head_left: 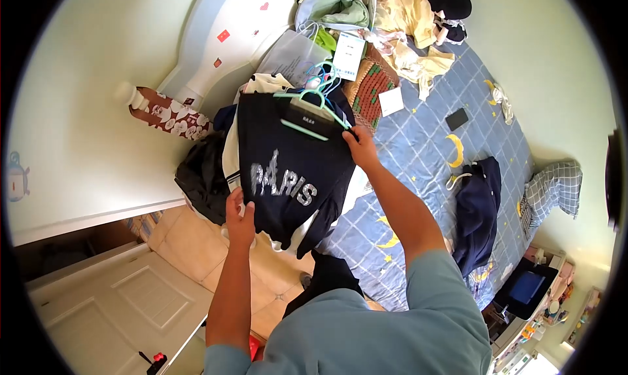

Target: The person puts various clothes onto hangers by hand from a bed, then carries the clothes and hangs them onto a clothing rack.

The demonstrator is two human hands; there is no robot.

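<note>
A black top with silvery "PARIS" lettering lies spread over a pile of clothes at the bed's edge. Its neck opening shows a mint-green hanger, whose hook side points towards the headboard. My right hand is closed around the top's shoulder by the hanger's right end. At the garment's left edge is my left hand, its thumb and fingers apart, with the fingertips close to or touching the cloth. More hangers lie bunched just above. Dark and cream clothes stick out below the top on the left.
The bed has a blue checked sheet with moons. On it lie a phone, a navy garment, a woven item and cream clothes. A patterned bottle-like object stands left, above a white door.
</note>
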